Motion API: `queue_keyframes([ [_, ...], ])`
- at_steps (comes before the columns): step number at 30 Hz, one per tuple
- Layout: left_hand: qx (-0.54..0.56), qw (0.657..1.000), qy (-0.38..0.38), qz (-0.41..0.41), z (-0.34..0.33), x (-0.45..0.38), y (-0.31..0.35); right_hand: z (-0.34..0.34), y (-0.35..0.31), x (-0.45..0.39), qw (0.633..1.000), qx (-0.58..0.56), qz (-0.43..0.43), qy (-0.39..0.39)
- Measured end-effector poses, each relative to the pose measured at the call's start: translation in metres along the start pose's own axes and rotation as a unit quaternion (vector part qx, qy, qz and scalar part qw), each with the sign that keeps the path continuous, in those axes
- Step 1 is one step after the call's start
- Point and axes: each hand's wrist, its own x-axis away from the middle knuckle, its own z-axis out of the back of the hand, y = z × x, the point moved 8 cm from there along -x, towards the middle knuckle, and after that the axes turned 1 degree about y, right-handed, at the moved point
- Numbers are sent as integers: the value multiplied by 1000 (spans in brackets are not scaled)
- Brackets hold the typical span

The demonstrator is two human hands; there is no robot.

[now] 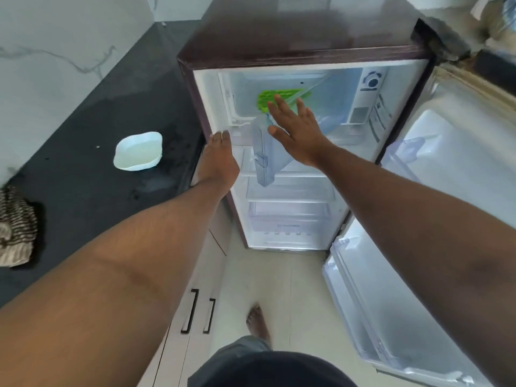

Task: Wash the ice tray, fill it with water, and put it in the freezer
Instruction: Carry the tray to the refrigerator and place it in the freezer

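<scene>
Both hands are out at the fridge. The left hand (219, 157) is stretched forward, palm down, fingers together and resting against the left edge of the open fridge (293, 55) frame, gripping nothing. The right hand (297, 129) is open with fingers spread, reaching toward the freezer compartment (243, 88), right in front of its clear flap (265, 152), which hangs down open. The green ice tray (275, 96) sits inside the freezer, just past the fingertips. On the dark counter (83, 163) there's a white bowl (138, 151) and a striped cloth (15, 227).
</scene>
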Motion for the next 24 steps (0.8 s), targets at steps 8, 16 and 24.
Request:
queue_keyframes([
  [8, 38, 999, 3, 23, -16, -23, 13, -17, -8, -95, 984, 175, -25, -12],
  [16, 25, 998, -60, 4, -41, -90, 1, -31, 9, -174, 965, 252, -68, -30],
  [24, 53, 987, -149, 13, -76, -131, 10, -48, 23, -185, 946, 308, -101, -6],
])
